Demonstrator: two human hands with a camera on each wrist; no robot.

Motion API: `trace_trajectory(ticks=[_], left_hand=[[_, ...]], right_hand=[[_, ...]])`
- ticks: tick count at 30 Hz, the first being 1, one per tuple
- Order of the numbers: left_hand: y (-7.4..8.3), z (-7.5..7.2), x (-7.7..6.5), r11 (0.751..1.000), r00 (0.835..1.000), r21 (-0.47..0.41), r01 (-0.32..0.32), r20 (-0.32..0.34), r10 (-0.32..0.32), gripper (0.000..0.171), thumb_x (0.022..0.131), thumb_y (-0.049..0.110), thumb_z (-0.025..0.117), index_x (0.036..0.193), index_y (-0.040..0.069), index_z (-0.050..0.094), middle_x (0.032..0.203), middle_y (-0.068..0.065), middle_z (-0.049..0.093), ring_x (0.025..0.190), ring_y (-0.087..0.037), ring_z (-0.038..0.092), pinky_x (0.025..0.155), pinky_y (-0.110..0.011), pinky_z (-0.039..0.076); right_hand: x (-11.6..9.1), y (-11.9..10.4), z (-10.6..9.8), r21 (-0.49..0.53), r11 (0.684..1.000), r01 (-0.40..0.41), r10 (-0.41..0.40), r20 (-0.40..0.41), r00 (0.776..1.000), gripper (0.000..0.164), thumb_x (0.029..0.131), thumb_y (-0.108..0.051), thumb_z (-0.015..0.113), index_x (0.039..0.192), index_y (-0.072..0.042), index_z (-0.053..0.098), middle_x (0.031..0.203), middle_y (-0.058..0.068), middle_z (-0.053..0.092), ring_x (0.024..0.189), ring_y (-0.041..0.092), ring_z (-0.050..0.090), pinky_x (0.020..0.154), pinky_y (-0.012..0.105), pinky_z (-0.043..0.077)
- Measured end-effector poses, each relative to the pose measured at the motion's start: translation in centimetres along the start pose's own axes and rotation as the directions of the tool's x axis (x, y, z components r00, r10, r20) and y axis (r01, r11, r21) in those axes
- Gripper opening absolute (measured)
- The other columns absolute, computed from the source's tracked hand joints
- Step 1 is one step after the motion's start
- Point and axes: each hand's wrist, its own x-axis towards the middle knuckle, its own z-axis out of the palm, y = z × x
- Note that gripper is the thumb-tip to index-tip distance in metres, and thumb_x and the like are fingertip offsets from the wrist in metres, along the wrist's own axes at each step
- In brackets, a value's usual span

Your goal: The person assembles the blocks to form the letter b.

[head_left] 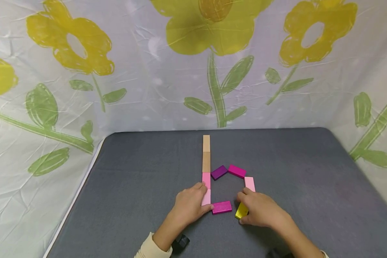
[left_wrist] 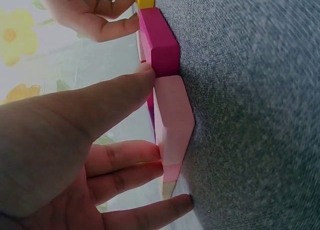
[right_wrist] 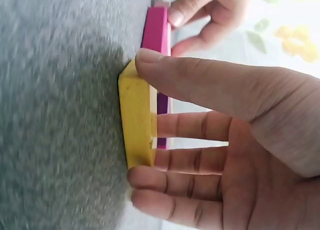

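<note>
My right hand (head_left: pixel 262 209) pinches a yellow wooden block (right_wrist: pixel 136 120) between thumb and fingers, low over the grey cloth. Beyond its fingertips lies a light pink block (head_left: pixel 249 183). At the column of blocks, my left hand (head_left: pixel 188 202) rests its fairly straight fingers along the pale pink block (left_wrist: pixel 172 109) and the pink block (head_left: pixel 206 178) above it. The left thumb tip is at the corner where the pale pink block meets a magenta block (head_left: pixel 221 207). A gap shows between that magenta block and the yellow one.
Two tan blocks (head_left: pixel 206 161) continue the column toward the back. A purple block (head_left: pixel 219 172) and another magenta block (head_left: pixel 237 171) curve right from it. Grey cloth covers the table (head_left: pixel 142 161); a flower-printed curtain (head_left: pixel 142 89) hangs behind. Dark wrist gear (head_left: pixel 181 242) sits by the left wrist.
</note>
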Motion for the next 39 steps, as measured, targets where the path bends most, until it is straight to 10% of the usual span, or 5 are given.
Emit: trace_trajectory(ticks=[15,28,39], left_hand=[[0.2,-0.1,0.2,1.0,0.999,0.008,0.021,0.038,-0.021,0.06,0.083,0.049,0.079,0.123,0.005,0.067,0.123,-0.009,0.066,0.102,-0.027,0.069,0.077,-0.044,0.057],[1.2,-0.4,-0.1,0.995,0.999,0.095,-0.033,-0.011,0.034,0.062,0.081,0.053,0.08,0.126,0.011,0.069,0.14,-0.007,0.058,0.127,-0.036,0.054,0.091,-0.053,0.051],[3.4,0.6,-0.1,0.983,0.989,0.111,-0.143,0.039,0.14,0.032,0.082,0.038,0.083,0.11,0.022,0.077,0.095,0.004,0.063,0.084,-0.014,0.047,0.064,-0.027,0.037]], right_hand=[[0.0,1.3,-0.7,0.067,0.986,-0.156,0.164,-0.135,0.977,0.072,0.058,-0.035,0.098,0.113,-0.008,0.06,0.098,0.008,0.044,0.065,0.016,0.048,0.057,0.032,0.045],[-0.4,3.1,-1.5,0.08,0.984,-0.158,0.163,-0.068,0.984,0.061,0.067,-0.016,0.093,0.122,-0.013,0.066,0.099,0.004,0.056,0.075,0.018,0.054,0.068,0.041,0.05],[0.0,3.2,-1.1,0.05,0.991,-0.122,0.124,-0.049,0.991,0.052,0.07,-0.019,0.092,0.116,-0.016,0.07,0.103,0.007,0.065,0.083,0.02,0.06,0.076,0.047,0.053]])
